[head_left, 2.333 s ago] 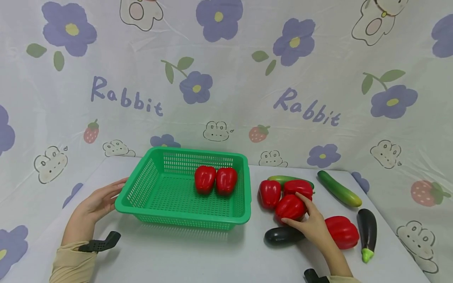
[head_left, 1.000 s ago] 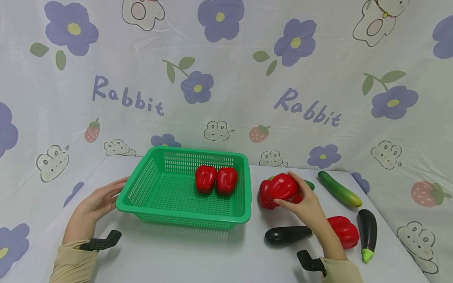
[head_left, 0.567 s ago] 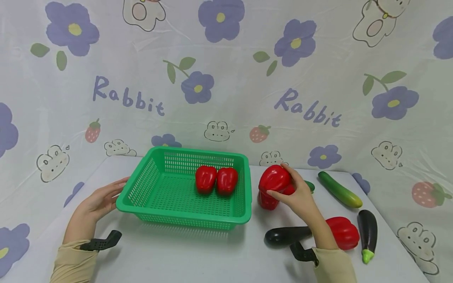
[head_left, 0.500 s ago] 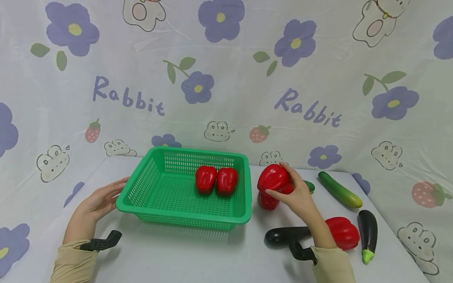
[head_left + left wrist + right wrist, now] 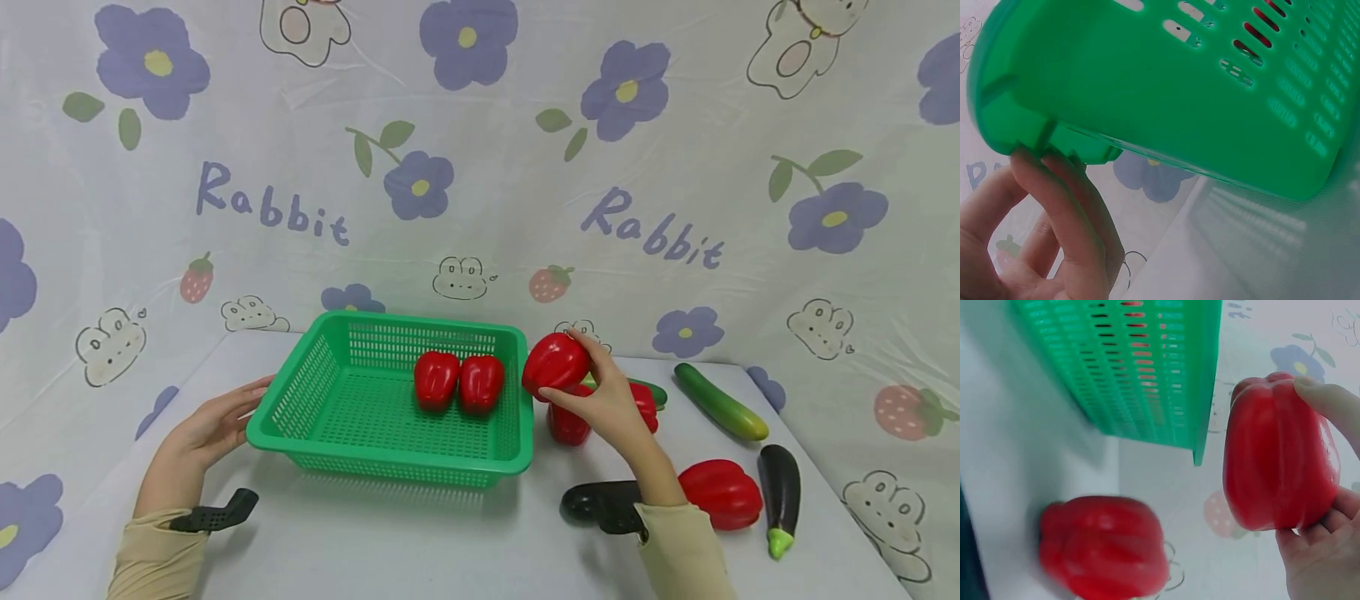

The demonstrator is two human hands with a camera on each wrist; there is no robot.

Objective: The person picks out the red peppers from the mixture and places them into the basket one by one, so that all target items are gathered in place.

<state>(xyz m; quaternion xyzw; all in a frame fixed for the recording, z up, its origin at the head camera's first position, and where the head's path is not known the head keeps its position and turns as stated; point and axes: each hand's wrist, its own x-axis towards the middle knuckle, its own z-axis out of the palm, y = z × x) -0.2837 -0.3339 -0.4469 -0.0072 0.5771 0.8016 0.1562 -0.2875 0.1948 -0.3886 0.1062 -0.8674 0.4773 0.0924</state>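
My right hand (image 5: 600, 400) holds a glossy red bell pepper (image 5: 557, 364) up at the basket's right rim, thumb on one side and fingers on the other. In the right wrist view the same red bell pepper (image 5: 1280, 453) hangs beside the green wall. The green plastic basket (image 5: 390, 460) has two red bell peppers (image 5: 436, 381) inside, side by side toward the right. At its left end my left hand (image 5: 215, 429) grips by the rim; in the left wrist view the left hand's bent fingers (image 5: 1066, 206) reach up under the rim, tips partly hidden.
Right of the basket lie a red bell pepper (image 5: 567, 421), another red pepper (image 5: 645, 406) and a partly covered cucumber (image 5: 658, 394). Farther right are a second cucumber (image 5: 720, 402), a large red pepper (image 5: 722, 495) and an upright-lying eggplant (image 5: 780, 492). Another eggplant (image 5: 581, 503) lies in front.
My right hand has taken the red bell pepper from the group on the table, lifted it and carried it left to the basket's rim. The left hand and basket have stayed put.
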